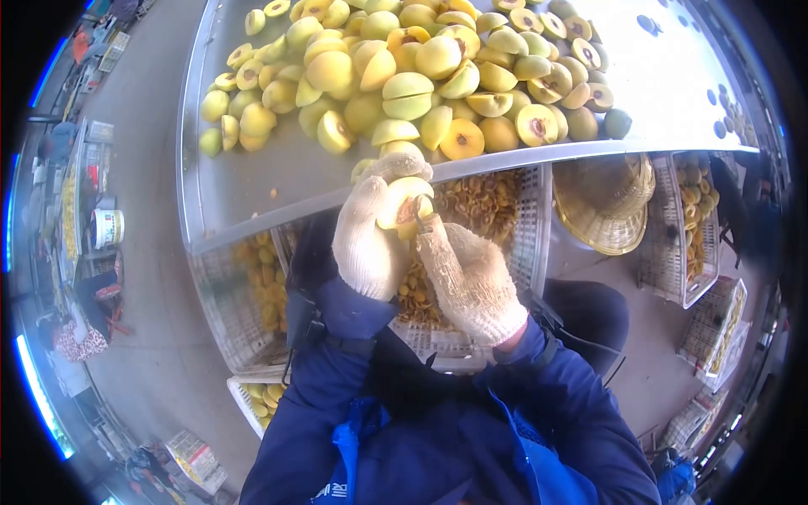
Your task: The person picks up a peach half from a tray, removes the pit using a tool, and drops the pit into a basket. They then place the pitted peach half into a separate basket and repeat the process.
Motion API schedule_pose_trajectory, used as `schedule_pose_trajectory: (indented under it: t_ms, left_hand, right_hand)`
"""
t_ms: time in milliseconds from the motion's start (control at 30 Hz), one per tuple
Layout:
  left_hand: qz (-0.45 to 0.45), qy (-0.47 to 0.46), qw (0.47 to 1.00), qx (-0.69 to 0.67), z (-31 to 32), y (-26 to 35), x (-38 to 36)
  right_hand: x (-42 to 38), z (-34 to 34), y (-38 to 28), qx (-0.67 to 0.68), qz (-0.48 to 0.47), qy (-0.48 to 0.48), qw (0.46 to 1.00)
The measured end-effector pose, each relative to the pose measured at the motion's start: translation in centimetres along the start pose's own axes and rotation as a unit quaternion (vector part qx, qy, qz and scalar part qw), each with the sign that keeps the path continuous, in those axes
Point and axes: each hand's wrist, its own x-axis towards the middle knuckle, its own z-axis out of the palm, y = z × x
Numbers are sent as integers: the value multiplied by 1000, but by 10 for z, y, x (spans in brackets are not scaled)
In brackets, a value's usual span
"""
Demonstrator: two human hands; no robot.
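Both my hands wear off-white knitted gloves, and the right glove is stained brownish. My left hand [370, 231] is closed around a yellow peach half [397, 206], its cut face turned up and to the right. Closed on a small dark metal pitting tool [420, 217], my right hand [471, 278] has the tip at the brownish centre of that half. Most of the tool is hidden by the fingers. Just beyond my hands, a pile of halved peaches [362, 71] lies on the metal table [286, 198].
Below the table edge, a white crate [532, 227] holds brownish scraps [484, 202]. Another crate of peach pieces [257, 278] stands at left. A woven straw hat [606, 206] and more crates [711, 328] are at right. Other people [80, 337] sit far left.
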Motion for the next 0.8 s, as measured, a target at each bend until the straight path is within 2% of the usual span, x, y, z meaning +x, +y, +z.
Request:
schedule_pose_trajectory:
  t_ms: [33,67,133,200,267,333,433,500,567,633,733,767,800]
  left_hand:
    - [13,9,998,67,1,0,-1]
    - [32,11,986,164,4,3,-2]
    - [34,11,986,161,5,1,-1]
    - [0,10,999,-40,4,-8,2]
    - [-17,26,999,-33,6,-5,0]
    - [-26,37,998,-35,5,-5,-2]
    - [-34,53,998,-30,1,-7,-3]
    - [-45,72,996,2,0,-7,-3]
    - [-37,71,997,-20,3,-8,-3]
    - [-11,53,997,-47,3,-13,-2]
    - [39,28,996,-80,0,-21,-1]
    - [42,36,995,-79,2,-21,-1]
    - [44,44,995,-78,4,-22,-1]
  right_hand:
    - [0,1,4,-3,-31,3,999]
    - [-1,2,6,-10,-22,-9,1000]
    - [-1,3,6,-12,7,-31,999]
    - [-2,4,-2,9,58,-47,997]
    - [-1,5,-3,16,61,-52,997]
    - [1,7,2,-2,6,-47,999]
    - [1,12,25,-133,-223,-17,966]
    - [2,12,28,-155,-241,-7,958]
    - [2,12,23,-69,-156,-15,985]
    - [-1,9,4,126,40,-40,990]
    - [-3,-14,-10,340,196,-170,904]
    - [-3,-11,-4,341,159,-166,911]
    - [-3,-8,-5,309,162,-142,926]
